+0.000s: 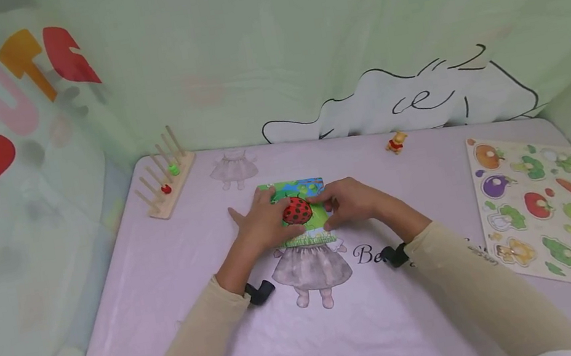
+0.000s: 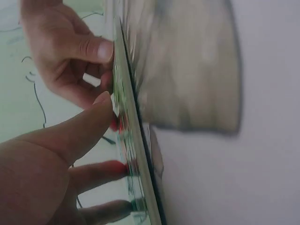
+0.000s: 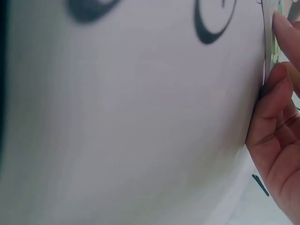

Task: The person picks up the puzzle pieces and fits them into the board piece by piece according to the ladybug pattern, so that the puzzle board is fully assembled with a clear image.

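A small, colourful ladybug puzzle board (image 1: pixel 309 240) lies on the table in the head view, with a red spotted ladybug (image 1: pixel 296 210) in its middle. My left hand (image 1: pixel 263 222) rests over the board's left side, fingers spread and thumb along its near part. In the left wrist view the left fingertips (image 2: pixel 115 169) press the board's face. From the right, my right hand (image 1: pixel 351 200) reaches in, forefinger at the ladybug and thumb near the lower right corner. Its other fingers are bent beside the board's edge, as the right wrist view (image 3: pixel 276 110) shows.
A wooden peg rack (image 1: pixel 170 199) with a few green and red beads stands at the back left. A little bear figure (image 1: pixel 396 143) sits at the back. To the right lies a large vegetable knob puzzle (image 1: pixel 510 167). The printed tablecloth (image 1: pixel 334 344) spreads under everything.
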Tool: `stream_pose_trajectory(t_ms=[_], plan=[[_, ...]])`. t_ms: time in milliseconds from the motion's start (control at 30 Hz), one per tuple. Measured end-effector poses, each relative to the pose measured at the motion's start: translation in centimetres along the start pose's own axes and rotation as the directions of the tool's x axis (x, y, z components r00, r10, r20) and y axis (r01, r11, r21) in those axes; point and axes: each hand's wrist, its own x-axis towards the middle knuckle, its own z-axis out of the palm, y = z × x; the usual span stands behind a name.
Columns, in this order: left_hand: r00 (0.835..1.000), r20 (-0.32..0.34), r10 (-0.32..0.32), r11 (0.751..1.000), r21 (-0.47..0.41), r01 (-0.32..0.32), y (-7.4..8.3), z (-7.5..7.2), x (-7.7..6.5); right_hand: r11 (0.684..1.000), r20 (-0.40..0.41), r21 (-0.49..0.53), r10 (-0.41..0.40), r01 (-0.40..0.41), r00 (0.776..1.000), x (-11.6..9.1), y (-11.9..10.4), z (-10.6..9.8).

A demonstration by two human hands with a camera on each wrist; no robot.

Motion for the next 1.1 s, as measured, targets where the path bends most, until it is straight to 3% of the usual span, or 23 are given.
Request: stream_pose_trajectory(t_ms=[333, 600, 1100], plan=[[0.998, -0.033, -0.05, 0.998, 0.045, 0.051, 2.0, 0.4, -0.1, 1.0, -0.018, 0.012, -0.023, 0.024, 1.0, 0.1, 0.2, 0.1], [0.998, -0.017, -0.06, 0.997, 0.053, 0.061, 2.1, 0.3, 0.0, 0.999, -0.014, 0.036, 0.011, -0.011, 1.0, 0.1, 0.2, -0.1], [0.999, 0.018, -0.047, 0.994, 0.097, 0.045, 2.3, 0.3, -0.2, 0.994, 0.0, -0.065, 0.09, -0.09, 0.996, 0.5, 0.4, 0.0]])
